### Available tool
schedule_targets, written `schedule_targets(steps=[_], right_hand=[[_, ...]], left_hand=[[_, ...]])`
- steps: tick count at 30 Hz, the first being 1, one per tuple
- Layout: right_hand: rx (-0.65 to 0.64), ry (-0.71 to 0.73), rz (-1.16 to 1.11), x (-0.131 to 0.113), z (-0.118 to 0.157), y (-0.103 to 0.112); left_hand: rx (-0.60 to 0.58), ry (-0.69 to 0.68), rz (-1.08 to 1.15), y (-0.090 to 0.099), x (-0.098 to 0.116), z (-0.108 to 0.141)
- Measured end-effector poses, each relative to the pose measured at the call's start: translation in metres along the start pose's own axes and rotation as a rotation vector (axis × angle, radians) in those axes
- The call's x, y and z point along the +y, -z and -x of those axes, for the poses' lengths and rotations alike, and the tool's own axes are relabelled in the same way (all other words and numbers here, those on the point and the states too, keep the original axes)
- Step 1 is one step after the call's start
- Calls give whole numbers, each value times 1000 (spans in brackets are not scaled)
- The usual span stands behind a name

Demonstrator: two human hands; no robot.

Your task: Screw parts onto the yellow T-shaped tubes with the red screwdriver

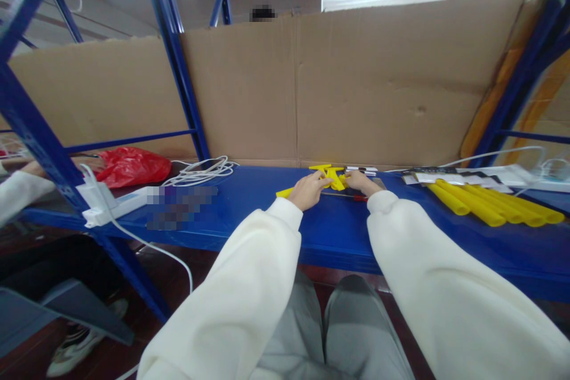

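Note:
Both my hands meet over a small heap of yellow plastic pieces on the blue shelf top. From the left, my left hand has its fingers closed on one yellow piece. My right hand has curled fingers at the right side of the same piece; its fingertips are partly hidden. Under the hands lies a thin tool with a red and black handle, which looks like a screwdriver. A yellow tube end sticks out beside my left hand. Small black-and-white strips lie behind my right hand.
Several yellow tubes lie at the right, before white-and-black flat pieces. On the left are a white power strip, coiled white cable and red plastic bag. Cardboard walls the back. Another person's sleeve shows far left.

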State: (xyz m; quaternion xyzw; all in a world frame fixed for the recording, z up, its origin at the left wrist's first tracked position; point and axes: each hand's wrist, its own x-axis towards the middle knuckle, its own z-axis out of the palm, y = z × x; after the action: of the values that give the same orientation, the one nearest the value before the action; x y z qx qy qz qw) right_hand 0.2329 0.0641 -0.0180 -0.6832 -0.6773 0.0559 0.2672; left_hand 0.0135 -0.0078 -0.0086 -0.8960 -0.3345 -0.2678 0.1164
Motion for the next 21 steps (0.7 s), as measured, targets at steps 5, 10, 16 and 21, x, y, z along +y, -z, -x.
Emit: schedule_targets(steps=[5, 10, 16, 21], right_hand=[[-44, 28, 62, -2, 0, -2], [-69, -17, 75, 1, 4, 2], [-81, 28, 63, 3, 5, 4], [-60, 11, 37, 2, 5, 4]], left_hand=[[1, 4, 1, 0, 0, 0], [-10, 14, -6, 2, 3, 0], [-7, -7, -20, 1, 1, 0], [-11, -16, -20, 2, 0, 0]])
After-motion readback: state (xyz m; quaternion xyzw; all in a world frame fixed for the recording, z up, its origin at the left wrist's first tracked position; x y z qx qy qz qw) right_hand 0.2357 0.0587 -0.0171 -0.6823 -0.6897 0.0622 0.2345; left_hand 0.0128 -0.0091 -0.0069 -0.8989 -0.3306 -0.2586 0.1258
